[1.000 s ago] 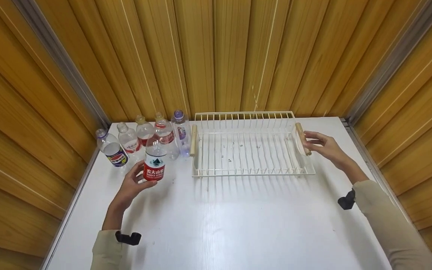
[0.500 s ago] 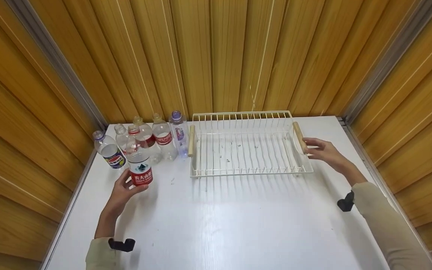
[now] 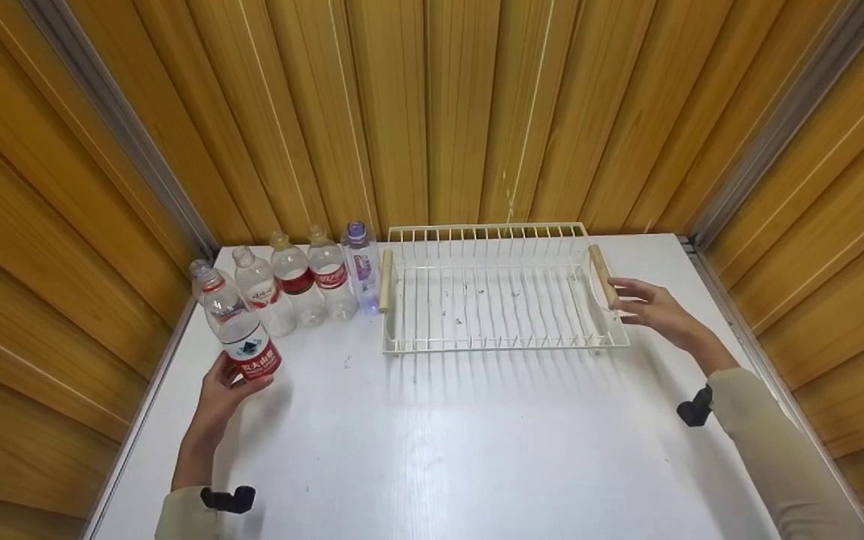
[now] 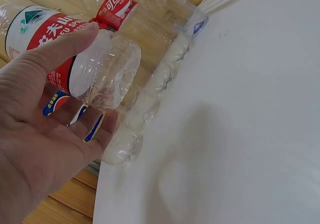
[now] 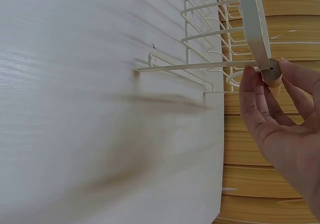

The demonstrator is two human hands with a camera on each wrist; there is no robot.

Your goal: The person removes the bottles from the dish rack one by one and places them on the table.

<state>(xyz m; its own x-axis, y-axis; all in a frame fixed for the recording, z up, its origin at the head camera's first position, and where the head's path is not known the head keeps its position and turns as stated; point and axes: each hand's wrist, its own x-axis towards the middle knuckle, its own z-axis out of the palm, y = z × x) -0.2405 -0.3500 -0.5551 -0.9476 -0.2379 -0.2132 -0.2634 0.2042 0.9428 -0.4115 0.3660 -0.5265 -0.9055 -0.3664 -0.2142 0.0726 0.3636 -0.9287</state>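
Observation:
My left hand grips a clear plastic bottle with a red and white label, round its lower part. The bottle is off the table, its neck tilted left, and overlaps a bottle behind it in the head view. In the left wrist view its base shows past the thumb, above the white surface. My right hand holds the right wooden handle of a white wire dish rack. Seen from the right wrist, thumb and fingers pinch the handle's end.
Several clear bottles stand in a row at the table's back left, among them a red-labelled one and a purple-necked one. The rack's left handle is close beside the purple-necked bottle. Wood-patterned panels enclose the white table.
My left hand has carried the bottle leftward, past the standing row, and its neck now leans left. The right hand stays at the rack handle, slightly shifted in grip.

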